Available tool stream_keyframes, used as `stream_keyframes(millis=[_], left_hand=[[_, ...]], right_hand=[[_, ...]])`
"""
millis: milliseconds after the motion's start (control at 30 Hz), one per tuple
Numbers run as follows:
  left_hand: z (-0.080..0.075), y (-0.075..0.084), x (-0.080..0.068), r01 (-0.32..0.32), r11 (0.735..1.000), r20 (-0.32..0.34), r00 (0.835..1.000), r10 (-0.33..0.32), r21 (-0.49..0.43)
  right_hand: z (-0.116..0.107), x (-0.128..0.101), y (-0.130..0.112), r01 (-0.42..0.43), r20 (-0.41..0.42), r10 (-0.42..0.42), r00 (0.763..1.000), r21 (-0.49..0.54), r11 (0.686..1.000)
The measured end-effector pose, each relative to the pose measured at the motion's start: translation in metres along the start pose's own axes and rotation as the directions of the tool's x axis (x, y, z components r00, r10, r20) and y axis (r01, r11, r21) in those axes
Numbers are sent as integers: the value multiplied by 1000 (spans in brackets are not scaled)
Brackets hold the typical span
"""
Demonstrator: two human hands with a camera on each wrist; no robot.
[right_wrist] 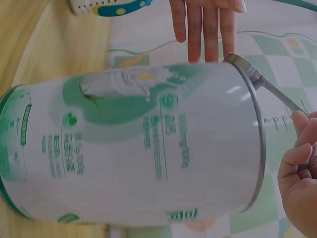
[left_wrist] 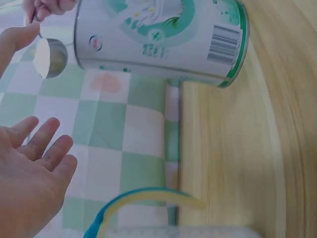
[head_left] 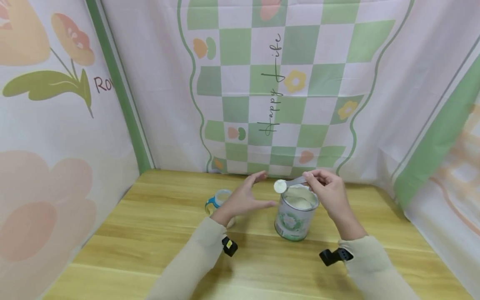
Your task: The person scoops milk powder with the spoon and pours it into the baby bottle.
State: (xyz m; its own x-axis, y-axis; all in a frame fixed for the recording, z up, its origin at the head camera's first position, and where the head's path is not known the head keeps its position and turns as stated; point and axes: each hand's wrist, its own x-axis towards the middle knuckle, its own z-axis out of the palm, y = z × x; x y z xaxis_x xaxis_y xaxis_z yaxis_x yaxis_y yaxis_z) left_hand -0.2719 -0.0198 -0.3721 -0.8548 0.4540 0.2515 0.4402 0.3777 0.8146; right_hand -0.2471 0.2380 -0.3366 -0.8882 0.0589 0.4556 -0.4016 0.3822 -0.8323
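Note:
My right hand [head_left: 331, 195] pinches the handle of a metal measuring spoon [head_left: 296, 181] above the rim of an open milk powder can [head_left: 294, 221]. The spoon's round bowl is full of pale powder [head_left: 279, 186] and sits just past the can's left edge. More powder shows inside the can. To the left, my left hand [head_left: 245, 196] is held in the air with fingers spread and thumb apart, holding nothing. Behind its wrist stands a baby bottle [head_left: 223, 195] with a blue-and-yellow handle [left_wrist: 143, 196], partly hidden by the hand and sleeve.
The wooden table [head_left: 150, 233] ends at a printed curtain [head_left: 270, 104] close behind the can. Another curtain [head_left: 56, 137] hangs along the left side. A small black camera [head_left: 229, 246] is strapped to the left wrist, and one [head_left: 335, 256] to the right.

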Motion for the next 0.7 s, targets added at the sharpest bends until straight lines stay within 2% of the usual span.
stream_keyframes(millis=[167,467,700], left_hand=[[-11,-1,-6,1,1000,-11,1000,-2,-9],[-35,-7,-19,-34,997,-69,997,38,65],[-52,-21,-32,-19,1000,-84,996,20,21]], right_hand=[[9,2,-2,20,13,-20,1000,20,1000],[29,4,-5,-2,73,-1,997,39,999],[46,6,-8,-16,101,8,995,81,997]])
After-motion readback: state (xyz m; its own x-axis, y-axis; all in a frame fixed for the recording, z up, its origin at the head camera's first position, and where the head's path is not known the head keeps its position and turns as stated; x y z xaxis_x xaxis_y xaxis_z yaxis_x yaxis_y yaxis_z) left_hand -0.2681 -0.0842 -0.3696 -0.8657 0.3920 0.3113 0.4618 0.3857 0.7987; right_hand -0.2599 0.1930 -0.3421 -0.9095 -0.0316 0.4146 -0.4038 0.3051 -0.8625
